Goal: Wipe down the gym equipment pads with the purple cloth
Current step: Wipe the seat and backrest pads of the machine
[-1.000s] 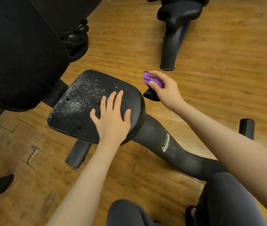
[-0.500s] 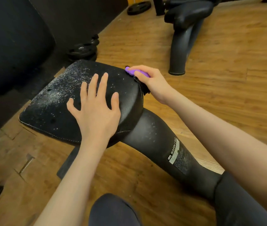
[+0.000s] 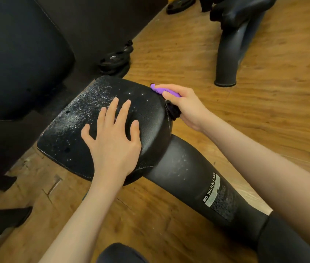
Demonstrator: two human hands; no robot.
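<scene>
- A black padded seat (image 3: pixel 135 114) sat tilted above a wooden plank floor (image 3: pixel 264 120), carried on a thick black support arm (image 3: pixel 192 183) that ran down toward the lower right.
- The pad's surface was pebbled and dusted with pale specks, thickest toward its far-left corner and left edge; the near-right part looked darker and cleaner.
- The left hand (image 3: pixel 112 143) lay flat on the pad near its near edge, fingers straight and spread wide, holding nothing.
- The right hand (image 3: pixel 184 107) was at the pad's far-right corner, its fingers curled around the purple cloth (image 3: pixel 164 91).
- The cloth showed as a bright purple strip poking out past the fingertips, touching the pad's edge at that corner; a darker bunch (image 3: pixel 173 110) hung below the hand against the pad's right edge, and whether it was more of the cloth could not be told.
- A worn grey label reading "WARNING" (image 3: pixel 213 188) was stuck along the support arm.
- A large dark upholstered pad (image 3: pixel 21 59) filled the upper left.
- Black weight plates (image 3: pixel 115 60) lay stacked on the floor just beyond the seat's far edge; another plate (image 3: pixel 180 4) lay near the top edge.
- Another black machine leg (image 3: pixel 230 54) stood on the floor at the upper right.
- The floor planks were scuffed and chipped near the lower left.
</scene>
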